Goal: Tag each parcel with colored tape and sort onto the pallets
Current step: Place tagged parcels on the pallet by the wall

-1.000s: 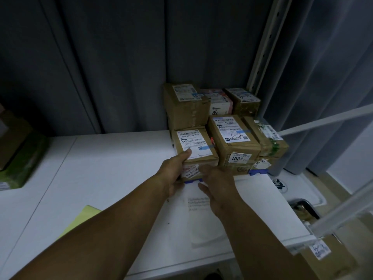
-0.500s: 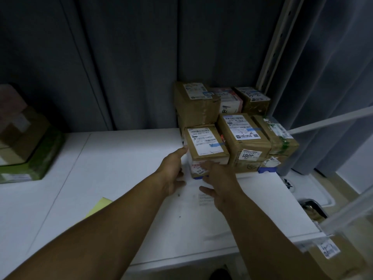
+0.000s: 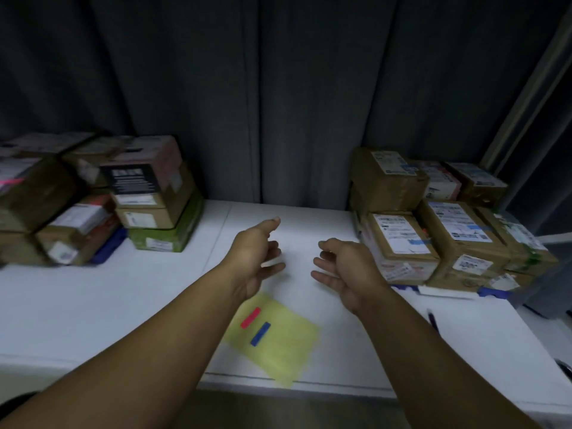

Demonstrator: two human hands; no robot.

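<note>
Parcels [image 3: 399, 239] stacked right of yellow sheet [image 3: 288, 351]; left hand [image 3: 252, 255], right hand [image 3: 343, 267] held empty, apart; tape strips [image 3: 250, 317] on sheet easily swapped.

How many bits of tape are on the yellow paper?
2: a red strip on the paper's upper left, a blue strip just right of it. The left arm covers one corner; more may hide there.

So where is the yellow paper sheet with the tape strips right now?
The yellow paper sheet lies low centre in the head view, on the white table near its front edge, between the forearms, just below the left hand in frame.
</note>
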